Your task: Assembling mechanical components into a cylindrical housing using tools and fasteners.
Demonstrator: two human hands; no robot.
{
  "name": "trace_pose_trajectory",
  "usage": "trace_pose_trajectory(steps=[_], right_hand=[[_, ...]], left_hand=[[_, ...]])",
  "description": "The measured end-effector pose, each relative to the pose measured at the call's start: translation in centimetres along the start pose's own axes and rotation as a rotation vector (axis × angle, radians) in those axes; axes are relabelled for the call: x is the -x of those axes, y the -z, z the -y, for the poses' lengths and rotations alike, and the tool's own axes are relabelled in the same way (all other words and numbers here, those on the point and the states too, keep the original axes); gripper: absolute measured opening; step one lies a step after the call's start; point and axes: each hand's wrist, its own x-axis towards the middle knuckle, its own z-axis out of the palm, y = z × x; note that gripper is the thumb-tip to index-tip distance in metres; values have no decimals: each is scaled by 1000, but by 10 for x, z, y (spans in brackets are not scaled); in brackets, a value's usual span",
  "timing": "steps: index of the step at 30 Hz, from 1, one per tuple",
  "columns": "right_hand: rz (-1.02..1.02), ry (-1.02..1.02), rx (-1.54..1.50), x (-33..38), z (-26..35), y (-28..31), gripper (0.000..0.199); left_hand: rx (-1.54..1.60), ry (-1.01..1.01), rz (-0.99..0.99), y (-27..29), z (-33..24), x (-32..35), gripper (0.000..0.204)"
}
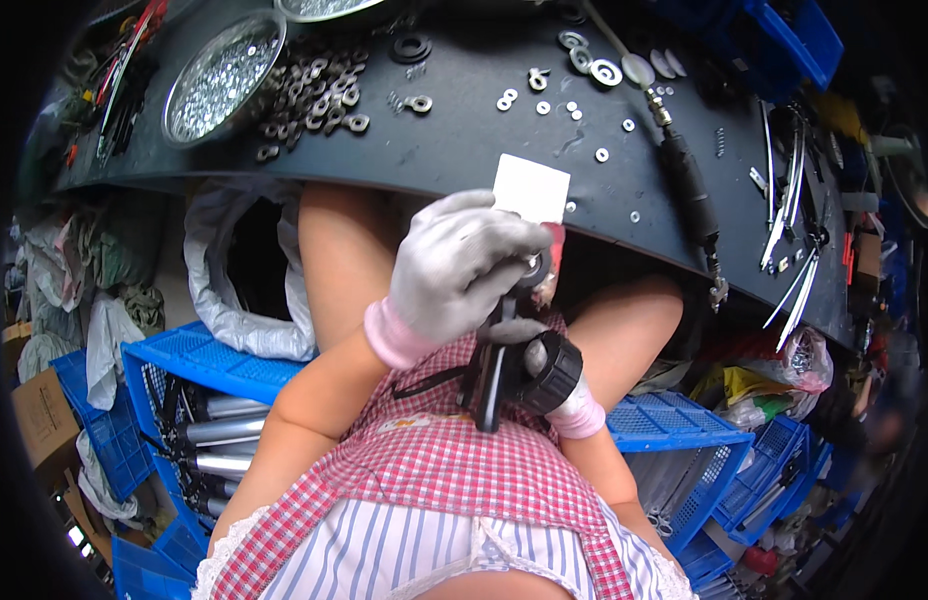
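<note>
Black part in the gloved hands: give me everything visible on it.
The black part looks like a dark metal or plastic assembly: a flat bar-like body pointing down toward the checked apron, with a round ribbed knob on its right side. It is held above the lap, below the bench edge. The left hand covers its top; the right hand grips the knob. Finer detail is hidden.

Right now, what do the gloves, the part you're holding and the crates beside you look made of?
Gloves on the left hand and right hand: grey knit fabric with pink cuffs, matte, probably coated. The black part: dull black, ribbed round knob, likely plastic or rubber over metal; hard to tell. The blue crates: moulded plastic, latticed walls, slight sheen.
</note>
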Motion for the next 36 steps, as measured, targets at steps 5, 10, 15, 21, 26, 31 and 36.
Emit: trace_pose_trajectory(steps=[5, 10, 15, 21, 26, 31, 36], right_hand=[[152, 3, -39, -1, 2, 8, 52], [239, 73, 112, -5, 19, 24, 56], [32, 78, 212, -8, 31, 51, 42], [-95, 281, 165, -6, 41, 62, 34], [-92, 333, -1, -23, 40, 52, 46], [-184, 391, -100, -27, 39, 38, 69], [-288, 514, -62, -31, 60, 23, 71]], left_hand=[[5, 4, 55, -8, -4, 14, 31], [75, 4, -44, -17, 2, 17, 29], [-55, -78, 19, -14, -4, 8, 31], [-55, -124, -13, -16, -1, 7, 34], [-79, -137, -25, -23, 2, 6, 35], [-166, -16, 9, -24, 8, 21, 27], [-244, 101, 107, -12, -1, 19, 33]])
